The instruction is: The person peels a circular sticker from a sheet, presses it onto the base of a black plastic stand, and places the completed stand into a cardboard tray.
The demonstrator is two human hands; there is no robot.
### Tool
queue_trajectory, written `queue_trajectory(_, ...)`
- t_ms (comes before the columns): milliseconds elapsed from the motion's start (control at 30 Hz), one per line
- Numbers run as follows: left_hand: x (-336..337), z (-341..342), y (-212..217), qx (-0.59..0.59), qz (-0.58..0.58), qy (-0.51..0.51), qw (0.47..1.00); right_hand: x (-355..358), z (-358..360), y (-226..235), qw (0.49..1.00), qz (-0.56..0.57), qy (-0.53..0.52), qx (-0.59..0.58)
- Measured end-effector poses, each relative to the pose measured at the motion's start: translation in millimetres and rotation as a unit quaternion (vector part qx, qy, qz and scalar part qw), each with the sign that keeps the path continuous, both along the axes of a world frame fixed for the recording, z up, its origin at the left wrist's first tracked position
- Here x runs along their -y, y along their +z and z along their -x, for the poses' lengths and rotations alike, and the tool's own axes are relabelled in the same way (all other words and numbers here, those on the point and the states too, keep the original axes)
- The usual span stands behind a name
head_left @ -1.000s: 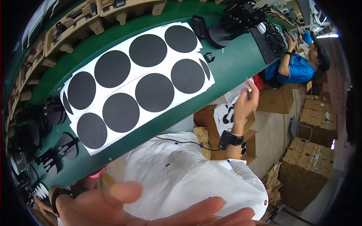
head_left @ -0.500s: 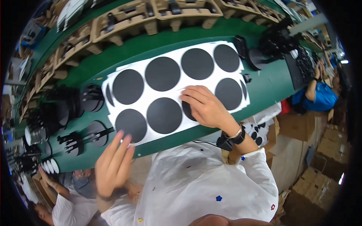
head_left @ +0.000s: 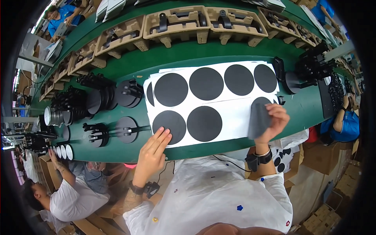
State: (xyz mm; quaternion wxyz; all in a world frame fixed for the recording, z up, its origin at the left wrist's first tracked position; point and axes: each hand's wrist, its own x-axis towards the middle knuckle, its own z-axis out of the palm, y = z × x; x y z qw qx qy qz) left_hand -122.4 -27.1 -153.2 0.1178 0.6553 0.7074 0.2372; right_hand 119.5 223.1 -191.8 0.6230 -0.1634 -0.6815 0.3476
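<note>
The black disc (head_left: 259,118) is peeled up off the near right part of the white sheet (head_left: 235,117), pinched in the right hand (head_left: 274,121) and curled upward. The left hand (head_left: 153,150) lies flat with spread fingers on the sheet's near left corner, touching another black round (head_left: 169,126). More black rounds (head_left: 206,83) fill the sheet, which tops a stack of like sheets. To the left stand black round stands (head_left: 126,129) and a crowd of dark parts (head_left: 74,105); to the right, more dark parts (head_left: 309,66). All rest on a long green bench (head_left: 188,53). Behind it, cardboard trays (head_left: 176,24) hold black brackets. Other people work nearby, among cardboard boxes (head_left: 344,184).
</note>
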Motion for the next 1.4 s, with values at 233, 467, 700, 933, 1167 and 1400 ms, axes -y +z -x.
queue_trajectory(233,39.6,3.8,-34.5,-0.167,-0.300,0.181,0.922,-26.3,-31.2,43.9,0.956,0.139,-0.102,-0.238)
queue_trajectory(467,30.6,26.2,-23.4,-0.052,0.043,0.285,0.956,-0.6,-50.0,67.1,0.934,0.346,0.068,-0.054)
queue_trajectory(700,38.2,49.1,-24.4,-0.009,0.028,0.293,0.956,7.8,-49.5,82.2,0.878,0.435,0.178,-0.095)
queue_trajectory(933,22.2,0.4,41.9,0.476,-0.321,0.219,0.789,23.7,-28.7,107.7,0.879,0.396,0.262,-0.046)
queue_trajectory(1167,-81.0,-92.6,119.1,0.719,-0.207,0.019,0.663,68.6,3.9,162.7,0.847,0.383,0.358,-0.082)
queue_trajectory(1400,-94.5,-121.5,135.5,0.723,-0.201,0.031,0.660,71.0,-14.6,173.9,0.864,0.393,0.299,-0.100)
